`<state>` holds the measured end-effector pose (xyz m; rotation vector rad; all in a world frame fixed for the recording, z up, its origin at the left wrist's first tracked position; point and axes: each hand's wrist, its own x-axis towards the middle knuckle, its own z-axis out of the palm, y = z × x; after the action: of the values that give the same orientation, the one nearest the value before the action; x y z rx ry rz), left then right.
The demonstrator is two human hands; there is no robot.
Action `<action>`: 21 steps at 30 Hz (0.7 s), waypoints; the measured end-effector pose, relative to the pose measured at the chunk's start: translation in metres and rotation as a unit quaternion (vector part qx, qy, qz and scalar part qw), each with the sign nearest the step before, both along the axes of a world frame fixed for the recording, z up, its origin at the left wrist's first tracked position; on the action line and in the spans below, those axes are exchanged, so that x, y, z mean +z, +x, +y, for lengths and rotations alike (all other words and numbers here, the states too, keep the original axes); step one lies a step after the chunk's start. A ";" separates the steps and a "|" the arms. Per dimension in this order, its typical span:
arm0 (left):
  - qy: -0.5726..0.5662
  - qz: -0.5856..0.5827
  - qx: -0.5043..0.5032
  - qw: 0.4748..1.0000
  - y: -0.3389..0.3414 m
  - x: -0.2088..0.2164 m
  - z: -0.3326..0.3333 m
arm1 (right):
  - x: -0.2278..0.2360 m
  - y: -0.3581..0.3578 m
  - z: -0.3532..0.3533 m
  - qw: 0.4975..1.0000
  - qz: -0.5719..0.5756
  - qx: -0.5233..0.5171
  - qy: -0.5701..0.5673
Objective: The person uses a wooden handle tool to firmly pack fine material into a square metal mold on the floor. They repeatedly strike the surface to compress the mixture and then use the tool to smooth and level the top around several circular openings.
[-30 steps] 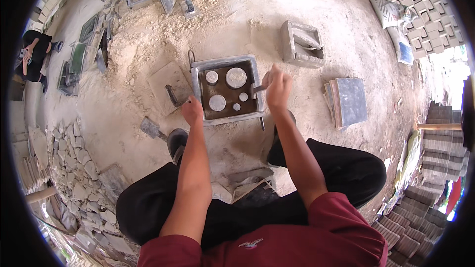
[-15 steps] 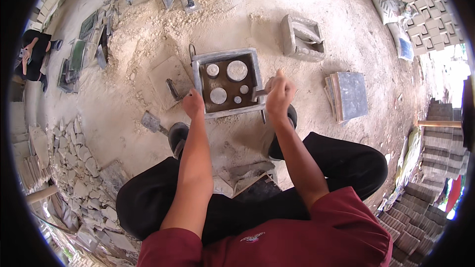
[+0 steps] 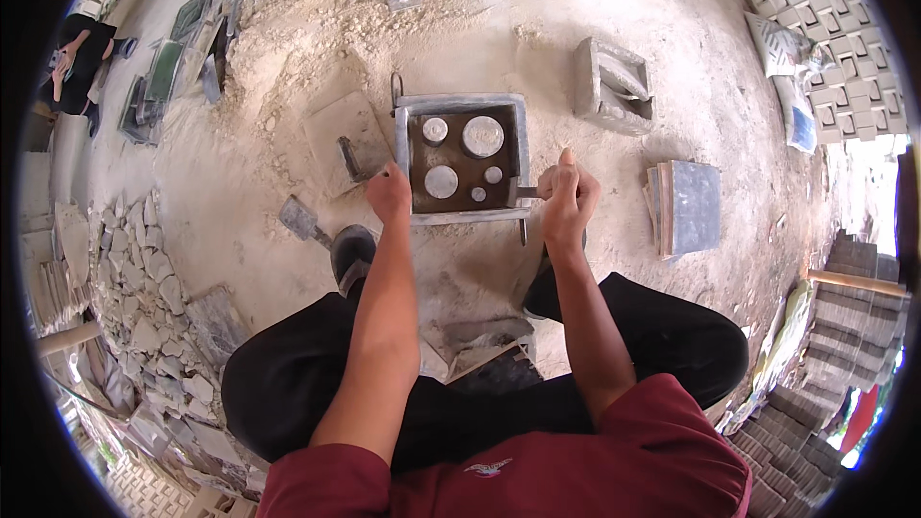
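A square grey-rimmed mould frame (image 3: 460,99) sits on the ground before me. Brown material fills its floor, and several round pale discs of different sizes stand in it, the largest disc (image 3: 483,136) at the far right. My left hand (image 3: 389,194) is closed at the frame's left rim, near its front corner, and appears to grip it. In my right fist (image 3: 570,194) is the handle of a small tool (image 3: 516,193) with a flat, dark metal head. That head is at the inner side of the frame's right wall; whether it touches the wall I cannot tell.
Left of the frame lies a pale board (image 3: 341,139) with a dark-handled tool, and a small trowel (image 3: 299,218). A hollow concrete block (image 3: 614,86) and stacked plates (image 3: 693,209) are at right. Pale powder (image 3: 288,67) spreads beyond. Another person (image 3: 82,67) is far left.
The whole view has shifted, so the frame appears farther right. My right hand and its tool have moved slightly nearer along the right wall. My left hand stays at the left rim.
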<state>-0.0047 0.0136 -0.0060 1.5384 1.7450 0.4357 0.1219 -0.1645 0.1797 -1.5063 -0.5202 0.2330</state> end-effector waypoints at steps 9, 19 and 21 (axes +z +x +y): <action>0.012 0.001 -0.007 1.000 0.003 -0.008 0.002 | -0.023 0.006 0.007 0.999 -0.030 0.009 -0.014; 0.008 -0.004 -0.026 1.000 0.016 0.000 -0.009 | -0.049 0.057 0.023 0.994 -0.104 -0.004 -0.046; 0.002 0.007 -0.005 1.000 -0.001 -0.007 0.000 | -0.027 0.042 0.040 0.992 -0.114 0.006 -0.061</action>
<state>-0.0058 0.0137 -0.0135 1.5557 1.7467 0.4243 0.1639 -0.1246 0.1522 -1.6593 -0.7085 0.1032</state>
